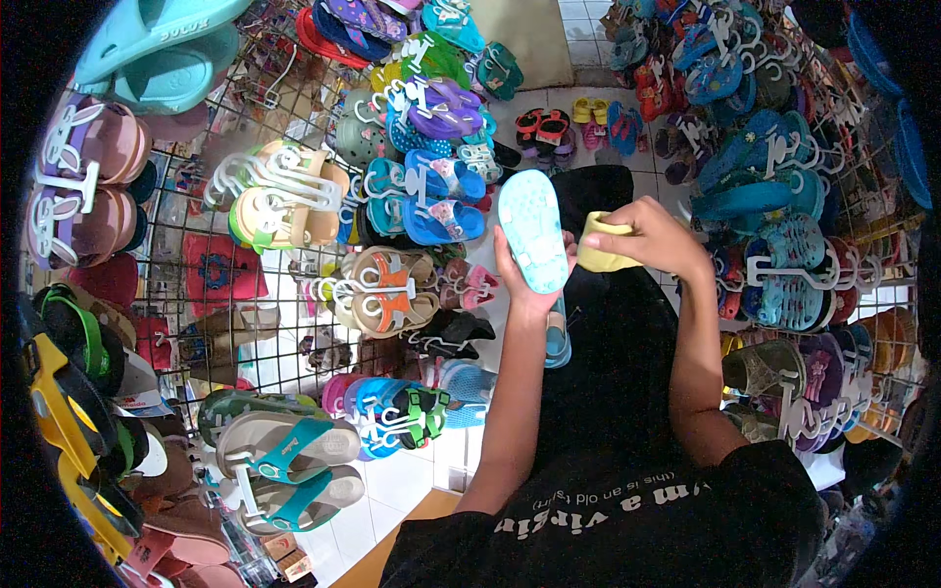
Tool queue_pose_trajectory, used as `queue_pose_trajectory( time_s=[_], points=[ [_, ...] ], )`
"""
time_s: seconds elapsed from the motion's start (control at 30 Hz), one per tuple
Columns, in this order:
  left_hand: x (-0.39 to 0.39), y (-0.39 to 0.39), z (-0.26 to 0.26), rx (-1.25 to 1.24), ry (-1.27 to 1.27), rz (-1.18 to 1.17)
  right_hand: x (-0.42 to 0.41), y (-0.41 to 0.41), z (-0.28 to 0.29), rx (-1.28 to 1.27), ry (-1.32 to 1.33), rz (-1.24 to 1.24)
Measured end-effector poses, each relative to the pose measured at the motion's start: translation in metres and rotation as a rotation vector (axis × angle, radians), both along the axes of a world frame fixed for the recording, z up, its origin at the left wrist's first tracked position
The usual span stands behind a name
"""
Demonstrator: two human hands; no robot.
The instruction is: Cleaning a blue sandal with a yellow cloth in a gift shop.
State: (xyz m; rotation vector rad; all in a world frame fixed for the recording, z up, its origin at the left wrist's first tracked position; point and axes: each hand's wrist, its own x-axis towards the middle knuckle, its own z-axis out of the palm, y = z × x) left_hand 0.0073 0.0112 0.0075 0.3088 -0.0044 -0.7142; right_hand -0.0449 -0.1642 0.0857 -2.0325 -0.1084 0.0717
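My left hand point(528, 297) holds a pale blue children's slipper point(534, 228), its light sole turned up toward me. Fingers wrap both edges of it. Just to the right, my right hand point(650, 231) pinches a folded yellow cloth point(607, 246), close beside the slipper and apart from its sole. Partly hidden behind my left wrist is a blue sandal point(558, 339); whether it rests on my lap or hangs cannot be told. Black clothing point(603, 353) covers my legs beneath both hands.
A wire grid rack point(165, 294) hung with sandals stands at my left, with teal-strapped sandals point(294, 459) and blue slippers point(445, 220) jutting out. Sandals on hooks point(790, 272) crowd my right. Farther ahead, small shoes point(544, 132) lie on the white tiled floor point(529, 101).
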Motion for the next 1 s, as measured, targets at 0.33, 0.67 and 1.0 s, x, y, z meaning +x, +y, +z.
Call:
queue_pose_trajectory(
  time_s=[0.33,0.67,1.0],
  points=[
    [0.005,-0.012,-0.004,0.225,-0.034,-0.013,0.013,0.01,-0.026,-0.185,-0.029,-0.128],
    [0.004,-0.005,-0.011,0.117,0.069,-0.142,0.017,0.015,-0.028,0.183,-0.194,-0.62],
    [0.007,0.0,-0.007,0.165,0.06,0.191,0.007,0.032,-0.007,0.009,0.092,-0.117]
  ],
)
